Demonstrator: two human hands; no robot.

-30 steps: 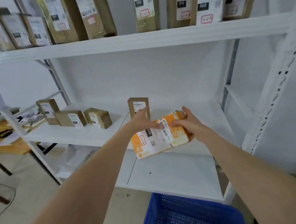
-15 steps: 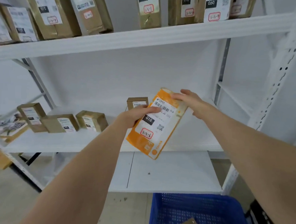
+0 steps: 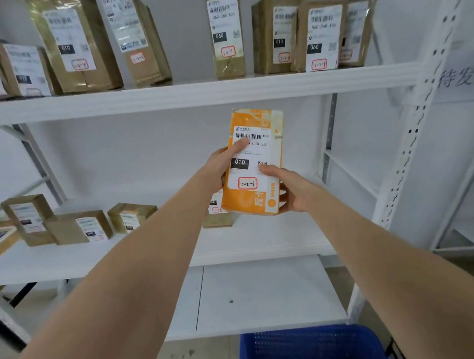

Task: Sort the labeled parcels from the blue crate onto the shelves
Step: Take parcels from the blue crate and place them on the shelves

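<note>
With fingers [image 3: 240, 146] of left hand [image 3: 220, 168] and right hand [image 3: 292, 192] gripping the flat orange paper parcel [image 3: 255, 155], lift upright above the white metal shelf [image 3: 179, 98].

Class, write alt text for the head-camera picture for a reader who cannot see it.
Two hands hold an orange parcel labelled 010 upright before white shelves, the left hand gripping its left edge, the right hand its lower right. Brown parcels stand on the upper shelf, smaller boxes sit on the middle shelf, and a blue crate is below.
</note>
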